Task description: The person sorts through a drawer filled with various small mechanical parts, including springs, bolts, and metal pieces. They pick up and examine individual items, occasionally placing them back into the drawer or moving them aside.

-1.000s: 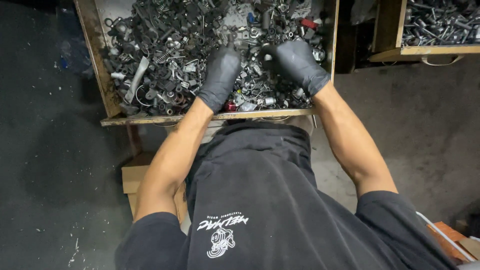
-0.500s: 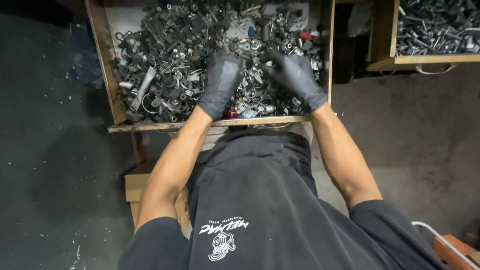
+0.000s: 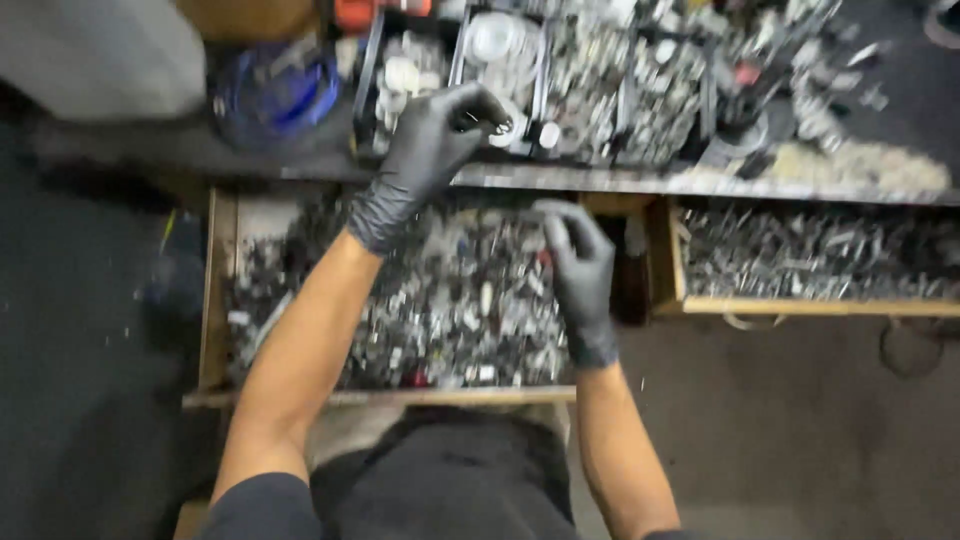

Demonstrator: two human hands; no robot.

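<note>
While the right hand (image 3: 578, 272) in its black glove hovered half-curled over the open wooden drawer of mixed metal hardware (image 3: 440, 300) at centre frame, the left hand (image 3: 432, 145) pinched a small metal ring (image 3: 497, 125) above the benchtop sorting trays (image 3: 560, 80), upper centre.

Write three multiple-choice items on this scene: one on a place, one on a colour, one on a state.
1. Where is the left hand?
A. Up over the bench trays
B. In the drawer
C. On the floor

2. What colour are the gloves?
A. Blue
B. Black
C. White

3. How does the drawer of metal parts stand?
A. Shut
B. Pulled open
C. Lifted out

Key: 1 A, it is raised above the bench edge; 2 B, both the left and the right hand are black-gloved; 3 B, its contents lie exposed.
</note>
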